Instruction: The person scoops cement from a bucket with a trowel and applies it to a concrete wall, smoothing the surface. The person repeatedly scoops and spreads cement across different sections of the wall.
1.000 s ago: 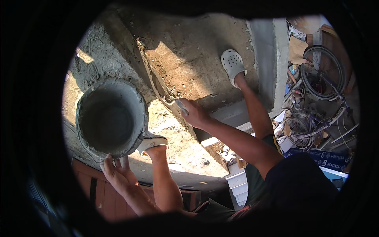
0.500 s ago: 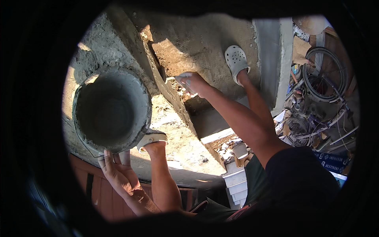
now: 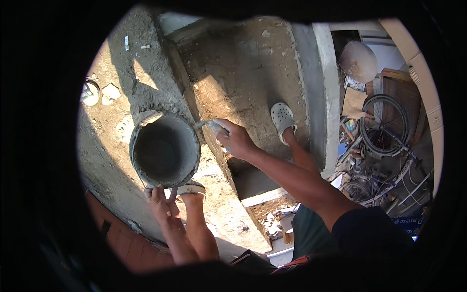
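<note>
A round bucket (image 3: pixel 165 151), its inner wall coated in grey cement, is tilted so that its mouth faces me. My left hand (image 3: pixel 163 203) is at its near edge, fingers against the rim and side, holding it. My right hand (image 3: pixel 234 138) is closed around the handle of a cement-smeared trowel (image 3: pixel 208 124). The trowel points left, toward the bucket's right rim, and its blade is hard to make out. Beneath it runs the edge of a rough raised ledge (image 3: pixel 214 155). What lies at the bucket's bottom is too dark to tell.
My clog-clad feet stand apart, one clog (image 3: pixel 283 119) in the sunken dirt bed, the other (image 3: pixel 192 189) beside the bucket. A grey plastered wall (image 3: pixel 328 87) bounds the bed. Beyond it lie a bicycle wheel (image 3: pixel 384 124) and clutter. Rubble (image 3: pixel 277 219) lies near my legs.
The bucket and my left hand have moved away from me and to the right. My right hand has brought the trowel from the ledge's edge toward the bucket's rim. The view has shifted too.
</note>
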A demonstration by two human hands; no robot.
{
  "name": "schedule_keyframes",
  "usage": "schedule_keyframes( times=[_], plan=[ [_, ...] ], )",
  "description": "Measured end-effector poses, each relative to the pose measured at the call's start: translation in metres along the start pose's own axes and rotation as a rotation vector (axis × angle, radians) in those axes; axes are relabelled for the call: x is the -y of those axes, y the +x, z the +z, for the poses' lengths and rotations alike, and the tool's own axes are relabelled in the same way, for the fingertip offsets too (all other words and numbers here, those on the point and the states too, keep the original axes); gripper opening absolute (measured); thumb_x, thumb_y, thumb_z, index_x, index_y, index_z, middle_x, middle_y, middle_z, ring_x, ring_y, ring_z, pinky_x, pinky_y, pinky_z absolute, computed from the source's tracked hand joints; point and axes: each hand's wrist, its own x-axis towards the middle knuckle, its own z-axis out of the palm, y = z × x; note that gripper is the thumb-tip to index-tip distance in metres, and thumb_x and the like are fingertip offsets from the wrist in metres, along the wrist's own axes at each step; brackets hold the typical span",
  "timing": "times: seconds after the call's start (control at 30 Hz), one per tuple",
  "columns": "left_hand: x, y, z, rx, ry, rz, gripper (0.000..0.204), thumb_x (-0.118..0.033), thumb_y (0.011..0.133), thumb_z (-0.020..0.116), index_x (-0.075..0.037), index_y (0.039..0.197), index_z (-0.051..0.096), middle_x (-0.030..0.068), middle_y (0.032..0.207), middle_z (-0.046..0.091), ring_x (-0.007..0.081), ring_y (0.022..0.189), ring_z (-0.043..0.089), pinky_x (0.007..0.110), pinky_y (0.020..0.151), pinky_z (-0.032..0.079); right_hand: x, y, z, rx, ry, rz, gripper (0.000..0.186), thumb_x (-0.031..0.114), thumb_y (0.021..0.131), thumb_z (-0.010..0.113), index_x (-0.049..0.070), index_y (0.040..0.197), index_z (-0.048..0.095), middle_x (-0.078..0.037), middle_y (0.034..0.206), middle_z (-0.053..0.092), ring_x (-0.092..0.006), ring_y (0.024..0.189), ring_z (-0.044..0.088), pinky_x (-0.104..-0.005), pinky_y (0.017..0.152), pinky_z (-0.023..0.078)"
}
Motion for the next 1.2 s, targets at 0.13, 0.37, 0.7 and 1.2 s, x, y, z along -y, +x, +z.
schedule_keyframes(
  times=[0.13, 0.37, 0.7, 1.2],
  plan=[
    [0.0, -0.029, 0.007, -0.145, -0.001, 0.061, 0.02, -0.007, 0.101, 0.058, -0.012, 0.119, 0.052, 0.0058, 0.115, 0.061, 0.0185, 0.109, 0.061, 0.053, 0.091, 0.06, 0.044, -0.078, -0.073, 0.019, -0.036, 0.034, 0.049, 0.023, 0.104, 0.067, 0.006, 0.148, 0.057, -0.011, 0.103, 0.074, -0.0115, 0.083, 0.068, -0.031, 0.077, 0.056],
    [-0.022, -0.174, 0.032, -0.093, -0.223, 0.177, 0.052, 0.002, 0.087, 0.056, -0.012, 0.137, 0.048, 0.0103, 0.123, 0.059, 0.0231, 0.108, 0.061, 0.041, 0.079, 0.059, 0.17, -0.186, -0.185, 0.442, -0.297, -0.096, 0.051, 0.027, 0.102, 0.065, 0.008, 0.148, 0.052, -0.022, 0.122, 0.072, -0.0343, 0.111, 0.072, -0.0443, 0.095, 0.055],
    [-0.089, -0.382, 0.018, 0.08, -0.395, 0.496, 0.032, 0.009, 0.088, 0.054, -0.005, 0.117, 0.057, 0.0054, 0.105, 0.064, 0.0114, 0.09, 0.06, 0.028, 0.074, 0.052, 0.365, -0.249, -0.207, 0.515, -0.366, -0.121, 0.046, 0.026, 0.095, 0.07, 0.007, 0.136, 0.063, -0.01, 0.085, 0.07, -0.0191, 0.061, 0.063, -0.0399, 0.066, 0.055],
    [-0.194, -0.504, -0.043, -0.03, -0.484, 0.705, 0.031, 0.012, 0.088, 0.052, -0.009, 0.11, 0.056, 0.0034, 0.096, 0.065, 0.0159, 0.08, 0.065, 0.034, 0.068, 0.06, 0.557, -0.384, -0.234, 0.412, -1.306, -1.412, 0.041, 0.016, 0.096, 0.061, 0.009, 0.136, 0.065, -0.023, 0.103, 0.074, -0.0419, 0.096, 0.075, -0.0561, 0.082, 0.059]
  ],
)
